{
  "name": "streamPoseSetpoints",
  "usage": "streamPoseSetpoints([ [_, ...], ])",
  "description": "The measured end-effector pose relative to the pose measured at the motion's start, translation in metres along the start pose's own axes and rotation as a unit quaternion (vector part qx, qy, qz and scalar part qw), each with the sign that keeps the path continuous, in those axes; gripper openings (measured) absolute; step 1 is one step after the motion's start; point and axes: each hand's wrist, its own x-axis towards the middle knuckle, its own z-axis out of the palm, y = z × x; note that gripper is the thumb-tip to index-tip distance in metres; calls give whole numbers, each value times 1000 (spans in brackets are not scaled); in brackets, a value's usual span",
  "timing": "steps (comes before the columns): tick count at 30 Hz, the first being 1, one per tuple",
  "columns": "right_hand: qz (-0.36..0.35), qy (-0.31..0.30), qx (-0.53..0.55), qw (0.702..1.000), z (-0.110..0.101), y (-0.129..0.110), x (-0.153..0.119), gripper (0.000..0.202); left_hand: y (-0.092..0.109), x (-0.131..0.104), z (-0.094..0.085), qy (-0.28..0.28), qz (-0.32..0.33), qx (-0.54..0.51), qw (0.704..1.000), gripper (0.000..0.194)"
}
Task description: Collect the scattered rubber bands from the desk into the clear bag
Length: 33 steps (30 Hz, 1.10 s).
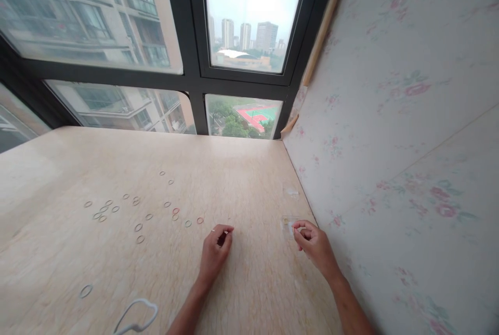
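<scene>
My left hand (217, 246) rests low over the pale marbled surface, its thumb and index finger pinched together; whatever they hold, if anything, is too small to name. My right hand (315, 245) is at a clear plastic piece (287, 220) near the wall, fingers pinched at its right edge; what is between the fingertips cannot be made out. Several thin greenish-grey rings (139, 227) lie scattered to the left of my left hand. Among them are a red ring (200, 220) close to that hand and another red ring (176, 211) farther left.
A second small clear piece (292, 193) lies beyond my right hand. A larger grey ring (86, 291) and a white cord loop (156, 308) are at the front left. The floral wall (390, 195) bounds the right side; dark-framed windows (241, 85) stand at the back.
</scene>
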Motion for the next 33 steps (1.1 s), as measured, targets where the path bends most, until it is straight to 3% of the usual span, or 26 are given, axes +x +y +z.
streamPoseSetpoints([
  [10, 12, 8, 13, 1000, -4, -3, 0, 26, 1, 0, 1, 2, -4, -4, 1000, 18],
  [21, -35, 41, -30, 998, -9, -5, 10, 28, 2, 0, 1, 11, 4, 4, 1000, 18],
  [33, 7, 41, -26, 999, -6, -9, 15, 33, 3, -1, 0, 10, 1, 8, 1000, 18],
])
